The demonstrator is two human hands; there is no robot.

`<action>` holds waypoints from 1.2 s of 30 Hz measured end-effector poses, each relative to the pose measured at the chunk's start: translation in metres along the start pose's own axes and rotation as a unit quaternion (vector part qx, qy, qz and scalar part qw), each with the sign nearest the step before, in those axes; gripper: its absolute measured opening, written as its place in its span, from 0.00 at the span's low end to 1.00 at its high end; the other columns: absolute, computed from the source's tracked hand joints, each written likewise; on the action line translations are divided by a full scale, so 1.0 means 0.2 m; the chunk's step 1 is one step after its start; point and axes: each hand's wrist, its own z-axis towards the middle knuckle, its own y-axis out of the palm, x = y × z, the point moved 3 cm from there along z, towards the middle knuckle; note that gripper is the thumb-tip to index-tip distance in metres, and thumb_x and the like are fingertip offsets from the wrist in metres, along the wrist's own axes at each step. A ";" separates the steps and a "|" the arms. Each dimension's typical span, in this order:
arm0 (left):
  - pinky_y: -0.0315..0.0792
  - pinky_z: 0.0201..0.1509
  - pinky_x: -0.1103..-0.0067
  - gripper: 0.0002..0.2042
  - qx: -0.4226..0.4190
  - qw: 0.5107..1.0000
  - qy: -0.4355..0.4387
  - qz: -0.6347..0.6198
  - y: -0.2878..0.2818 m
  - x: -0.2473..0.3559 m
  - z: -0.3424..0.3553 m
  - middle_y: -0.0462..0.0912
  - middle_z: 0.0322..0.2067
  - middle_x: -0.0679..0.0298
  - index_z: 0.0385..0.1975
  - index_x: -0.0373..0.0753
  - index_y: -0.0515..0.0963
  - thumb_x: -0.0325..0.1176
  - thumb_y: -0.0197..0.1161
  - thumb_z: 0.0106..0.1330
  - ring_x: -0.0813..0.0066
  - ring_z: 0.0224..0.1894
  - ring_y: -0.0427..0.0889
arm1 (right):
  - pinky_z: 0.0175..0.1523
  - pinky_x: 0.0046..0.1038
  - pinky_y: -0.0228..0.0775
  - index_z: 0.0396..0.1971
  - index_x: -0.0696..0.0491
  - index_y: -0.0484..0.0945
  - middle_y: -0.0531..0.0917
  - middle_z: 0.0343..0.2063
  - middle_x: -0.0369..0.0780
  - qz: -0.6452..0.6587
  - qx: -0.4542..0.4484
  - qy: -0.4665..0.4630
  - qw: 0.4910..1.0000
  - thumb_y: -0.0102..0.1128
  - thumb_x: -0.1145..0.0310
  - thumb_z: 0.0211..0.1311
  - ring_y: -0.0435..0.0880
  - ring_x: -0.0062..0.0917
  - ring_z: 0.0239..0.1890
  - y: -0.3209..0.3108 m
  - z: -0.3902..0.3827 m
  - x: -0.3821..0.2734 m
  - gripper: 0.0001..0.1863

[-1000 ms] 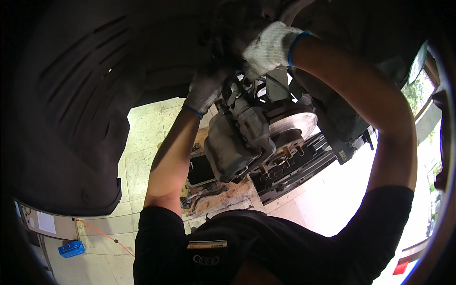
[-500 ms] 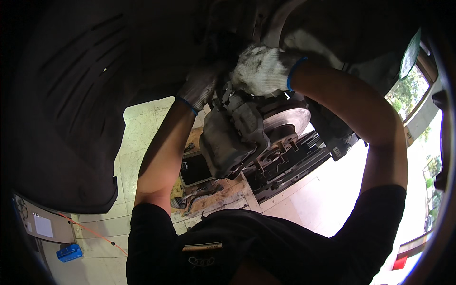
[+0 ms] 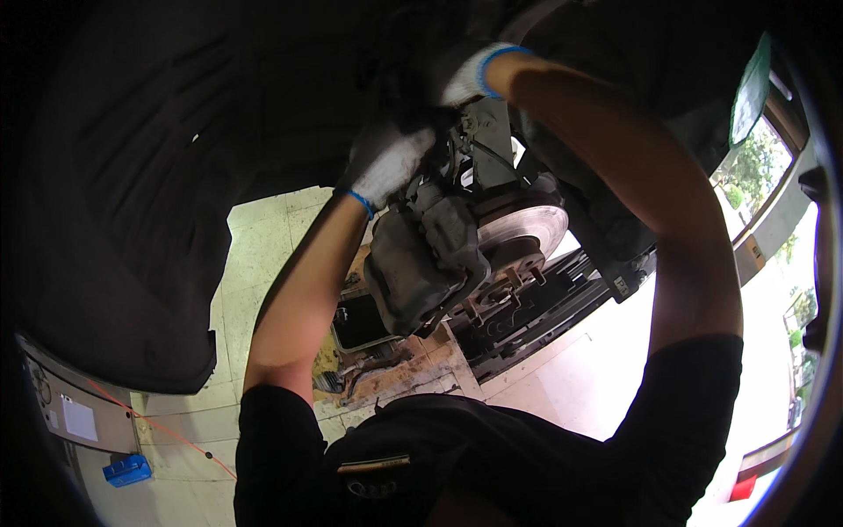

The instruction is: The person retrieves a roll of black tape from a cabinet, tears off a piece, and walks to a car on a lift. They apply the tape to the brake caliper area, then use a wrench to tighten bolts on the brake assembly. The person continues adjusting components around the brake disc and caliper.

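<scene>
Both my hands wear whitish knit gloves with blue cuffs and reach up into the dark wheel arch. My left hand (image 3: 391, 167) is just above the grey brake caliper (image 3: 408, 268), its fingers lost in shadow. Higher up, my right hand (image 3: 464, 86) extends into the dark beside a metal suspension upright (image 3: 493, 145); its fingers are hidden too. What either hand holds, if anything, does not show. Right of the caliper sits the shiny brake disc (image 3: 536, 227), with the wheel hub and its studs (image 3: 509, 285) facing down toward me.
A dark wheel arch liner (image 3: 149, 228) curves along the left. Below the caliper are a black tray (image 3: 362, 321) and metal parts (image 3: 364, 376) on a stained board. A blue box (image 3: 128, 471) and an orange cord (image 3: 180, 432) lie lower left.
My right hand has moved up from just above the caliper, deeper into shadow, uncovering the upright. My left hand has shifted slightly right, and more of its glove catches the light.
</scene>
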 end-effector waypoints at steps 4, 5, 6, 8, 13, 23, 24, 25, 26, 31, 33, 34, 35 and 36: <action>0.74 0.58 0.63 0.31 0.077 0.997 0.028 0.015 0.01 0.05 -0.06 0.79 0.53 0.43 0.60 0.36 0.73 0.50 0.66 0.61 0.48 0.55 0.79 | 0.46 0.34 0.77 0.43 0.53 0.85 0.86 0.42 0.43 0.004 -0.094 -0.042 0.995 0.56 0.61 0.66 0.84 0.31 0.41 0.09 0.30 -0.01 0.15; 0.74 0.58 0.63 0.31 0.075 0.997 0.000 0.036 0.02 0.05 -0.06 0.79 0.53 0.43 0.60 0.36 0.73 0.49 0.66 0.61 0.47 0.54 0.79 | 0.45 0.34 0.77 0.42 0.53 0.85 0.86 0.42 0.43 0.012 -0.096 -0.039 0.995 0.56 0.61 0.65 0.84 0.31 0.40 0.10 0.34 0.00 0.15; 0.72 0.60 0.62 0.31 0.087 0.994 0.062 0.010 0.02 0.06 -0.07 0.79 0.54 0.43 0.60 0.37 0.73 0.51 0.66 0.61 0.46 0.55 0.78 | 0.45 0.34 0.77 0.42 0.53 0.85 0.86 0.41 0.43 0.021 -0.095 -0.038 0.995 0.56 0.62 0.65 0.84 0.31 0.40 0.11 0.37 0.01 0.14; 0.71 0.61 0.63 0.31 0.090 0.993 0.076 0.005 0.02 0.06 -0.07 0.78 0.55 0.44 0.60 0.38 0.73 0.52 0.65 0.62 0.47 0.57 0.77 | 0.43 0.35 0.78 0.40 0.53 0.86 0.86 0.39 0.43 0.026 -0.091 -0.039 0.995 0.56 0.63 0.64 0.84 0.31 0.38 0.13 0.38 0.02 0.13; 0.69 0.64 0.65 0.28 0.059 0.994 0.088 0.020 0.01 0.03 -0.01 0.78 0.58 0.48 0.61 0.41 0.73 0.52 0.63 0.66 0.51 0.61 0.76 | 0.40 0.35 0.78 0.37 0.53 0.86 0.86 0.34 0.42 0.012 -0.063 -0.031 0.997 0.58 0.66 0.62 0.84 0.32 0.35 0.07 0.39 0.00 0.11; 0.68 0.63 0.62 0.29 0.128 0.981 0.141 -0.022 0.01 -0.16 0.03 0.79 0.56 0.49 0.58 0.43 0.77 0.59 0.55 0.68 0.48 0.58 0.77 | 0.32 0.40 0.80 0.41 0.62 0.82 0.85 0.29 0.52 -0.079 0.248 -0.026 0.965 0.58 0.66 0.61 0.87 0.37 0.30 0.10 -0.02 0.01 0.15; 0.67 0.64 0.60 0.30 0.117 0.985 0.123 -0.025 0.03 -0.18 0.04 0.78 0.56 0.48 0.58 0.42 0.77 0.61 0.54 0.68 0.47 0.59 0.75 | 0.30 0.40 0.80 0.39 0.62 0.82 0.85 0.28 0.53 -0.117 0.262 -0.034 0.957 0.59 0.66 0.60 0.86 0.38 0.27 0.11 -0.10 -0.04 0.14; 0.67 0.64 0.60 0.29 0.105 0.990 0.095 -0.027 0.04 -0.21 0.06 0.78 0.56 0.48 0.58 0.42 0.77 0.58 0.54 0.68 0.47 0.59 0.75 | 0.28 0.40 0.79 0.37 0.62 0.81 0.84 0.26 0.53 -0.149 0.238 -0.038 0.959 0.59 0.67 0.59 0.85 0.38 0.25 0.12 -0.16 -0.09 0.14; 0.67 0.63 0.60 0.27 0.087 0.994 0.068 -0.027 0.05 -0.24 0.07 0.79 0.56 0.48 0.58 0.41 0.77 0.55 0.54 0.69 0.48 0.59 0.75 | 0.27 0.43 0.79 0.37 0.62 0.82 0.84 0.27 0.53 -0.126 0.209 -0.029 0.969 0.58 0.68 0.59 0.86 0.40 0.27 0.10 -0.20 -0.13 0.13; 0.76 0.52 0.60 0.16 0.160 0.903 0.303 0.258 0.08 -0.24 0.10 0.83 0.44 0.49 0.49 0.35 0.78 0.39 0.53 0.70 0.51 0.45 0.83 | 0.24 0.40 0.77 0.28 0.60 0.80 0.81 0.21 0.49 -0.095 0.260 -0.017 0.961 0.60 0.67 0.55 0.83 0.39 0.22 0.08 -0.38 -0.31 0.10; 0.77 0.49 0.59 0.15 0.164 0.920 0.311 0.173 0.07 -0.25 0.11 0.84 0.40 0.50 0.46 0.34 0.78 0.37 0.52 0.69 0.52 0.42 0.83 | 0.24 0.41 0.78 0.28 0.61 0.80 0.81 0.22 0.50 -0.032 0.311 -0.048 0.949 0.60 0.68 0.54 0.83 0.41 0.23 0.11 -0.41 -0.36 0.10; 0.77 0.49 0.61 0.16 0.177 0.911 0.315 0.199 0.07 -0.25 0.11 0.84 0.41 0.50 0.45 0.35 0.79 0.39 0.52 0.69 0.52 0.43 0.83 | 0.22 0.45 0.78 0.30 0.63 0.80 0.81 0.25 0.52 0.024 0.287 -0.069 0.955 0.59 0.70 0.54 0.84 0.43 0.24 0.14 -0.40 -0.37 0.10; 0.75 0.52 0.62 0.16 0.177 0.919 0.306 0.177 0.07 -0.25 0.11 0.83 0.44 0.50 0.47 0.35 0.79 0.39 0.53 0.69 0.52 0.46 0.82 | 0.21 0.48 0.78 0.32 0.64 0.80 0.82 0.27 0.53 0.082 0.251 -0.090 0.960 0.57 0.72 0.54 0.86 0.45 0.26 0.16 -0.39 -0.39 0.10; 0.73 0.55 0.64 0.17 0.177 0.925 0.298 0.155 0.06 -0.25 0.11 0.83 0.47 0.50 0.49 0.35 0.79 0.39 0.54 0.69 0.52 0.49 0.81 | 0.20 0.50 0.78 0.33 0.65 0.80 0.82 0.28 0.55 -0.149 0.254 -0.146 0.945 0.59 0.70 0.54 0.86 0.47 0.28 0.18 -0.39 -0.43 0.12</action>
